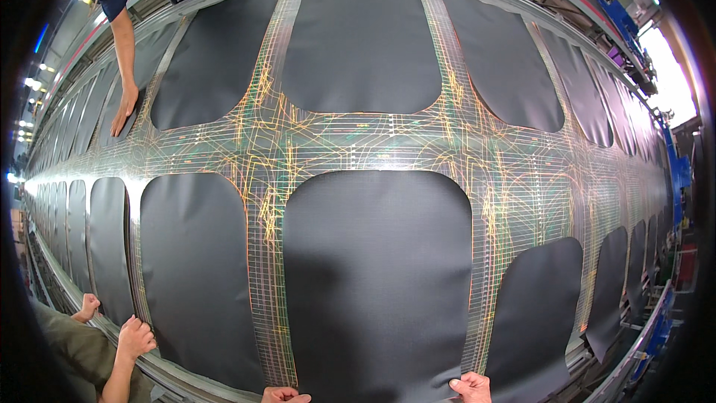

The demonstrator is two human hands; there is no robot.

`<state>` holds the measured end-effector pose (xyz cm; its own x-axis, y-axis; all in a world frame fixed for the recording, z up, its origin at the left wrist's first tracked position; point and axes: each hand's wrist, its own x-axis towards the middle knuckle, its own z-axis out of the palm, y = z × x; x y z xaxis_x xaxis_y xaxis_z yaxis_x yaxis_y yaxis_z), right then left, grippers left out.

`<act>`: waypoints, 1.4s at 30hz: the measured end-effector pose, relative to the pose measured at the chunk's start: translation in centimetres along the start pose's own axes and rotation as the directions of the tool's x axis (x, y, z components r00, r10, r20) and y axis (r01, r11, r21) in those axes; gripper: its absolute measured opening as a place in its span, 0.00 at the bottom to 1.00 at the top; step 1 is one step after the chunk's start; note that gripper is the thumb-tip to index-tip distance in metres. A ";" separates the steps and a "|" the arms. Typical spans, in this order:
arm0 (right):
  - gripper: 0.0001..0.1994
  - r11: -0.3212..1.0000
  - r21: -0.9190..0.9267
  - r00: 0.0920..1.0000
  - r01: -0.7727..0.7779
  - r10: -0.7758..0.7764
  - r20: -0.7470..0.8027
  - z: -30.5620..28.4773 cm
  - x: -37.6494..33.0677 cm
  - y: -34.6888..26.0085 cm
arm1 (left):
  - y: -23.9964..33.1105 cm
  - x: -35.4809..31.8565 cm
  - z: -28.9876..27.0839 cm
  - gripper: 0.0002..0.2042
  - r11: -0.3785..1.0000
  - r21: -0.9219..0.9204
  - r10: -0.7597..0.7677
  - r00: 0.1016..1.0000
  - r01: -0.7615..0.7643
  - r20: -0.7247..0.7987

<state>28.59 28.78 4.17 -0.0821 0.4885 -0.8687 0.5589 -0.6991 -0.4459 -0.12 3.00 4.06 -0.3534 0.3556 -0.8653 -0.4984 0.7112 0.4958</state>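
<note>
In front of me lies a large black sheet (377,276) with rounded far corners, on a long table (358,138) covered in green, orange and white guide lines. My left hand (285,395) is at the sheet's near left corner, fingers closed and partly cut off by the lower edge. At the near right corner, my right hand (471,386) pinches the sheet's edge between thumb and fingers. The near edge between my hands runs out of the picture. A smaller black sheet (538,313) lies just right of my right hand.
More black sheets line both sides of the table, such as one (365,48) opposite me. At the lower left, a co-worker's hand (136,337) is at another sheet's edge. A second co-worker's hand (125,110) presses flat at the far left. Metal rails (194,388) border the table.
</note>
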 end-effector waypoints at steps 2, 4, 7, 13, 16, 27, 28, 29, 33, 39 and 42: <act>0.07 1.000 0.017 1.000 0.006 -0.006 -0.006 0.0 0.2 0.4 | -0.1 0.0 0.0 0.16 1.000 0.001 0.005 1.000 -0.005 -0.004; 0.07 0.998 0.057 1.000 0.011 -0.010 -0.012 0.0 0.3 1.1 | 0.1 0.0 0.1 0.17 1.000 0.007 0.007 1.000 -0.007 -0.007; 0.07 0.998 0.058 0.999 0.007 -0.004 -0.042 0.3 0.0 0.9 | 0.8 -0.2 0.3 0.17 0.999 -0.016 0.035 0.999 -0.035 -0.001; 0.07 0.999 0.016 0.997 -0.041 0.042 -0.058 0.0 -0.7 0.6 | 1.4 -0.5 0.2 0.17 1.000 0.024 0.009 1.000 -0.009 0.010; 0.06 0.859 -0.512 0.988 0.010 0.071 0.138 -2.4 0.8 -4.1 | 0.8 -0.8 0.0 0.17 0.999 -0.009 0.053 0.998 -0.052 0.016; 0.21 0.384 -0.314 0.437 0.868 -0.892 0.118 7.9 18.0 -29.0 | -1.3 0.6 -0.5 0.15 0.981 -0.088 -0.175 0.985 0.174 -0.002; 0.21 0.417 -0.347 0.489 0.840 -0.859 0.153 8.0 19.0 -30.0 | -1.1 0.7 -0.6 0.15 0.983 -0.090 -0.162 0.987 0.162 0.017; 0.20 0.447 -0.374 0.540 0.813 -0.818 0.197 8.5 19.7 -30.7 | -1.1 0.7 -0.7 0.15 0.983 -0.099 -0.154 0.988 0.156 0.024; 0.12 0.538 -0.384 0.634 0.751 -0.749 0.191 9.9 19.9 -31.4 | -2.7 0.8 -0.4 0.14 0.956 -0.274 -0.096 0.995 0.103 0.037; 0.07 0.467 -0.435 0.571 0.770 -0.809 0.143 10.6 19.7 -31.3 | -0.9 0.5 -0.3 0.14 0.983 -0.096 -0.156 0.988 0.156 0.003; 0.06 0.461 -0.451 0.565 0.764 -0.816 0.123 10.4 20.2 -31.2 | -1.4 0.7 -0.5 0.14 0.989 -0.079 -0.121 0.993 0.122 0.012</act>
<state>0.88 55.02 -1.70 -0.6038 0.7823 -0.1530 0.5673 0.2869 -0.7719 -0.08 2.01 2.79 -0.2806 0.2741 -0.9199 -0.5988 0.6990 0.3909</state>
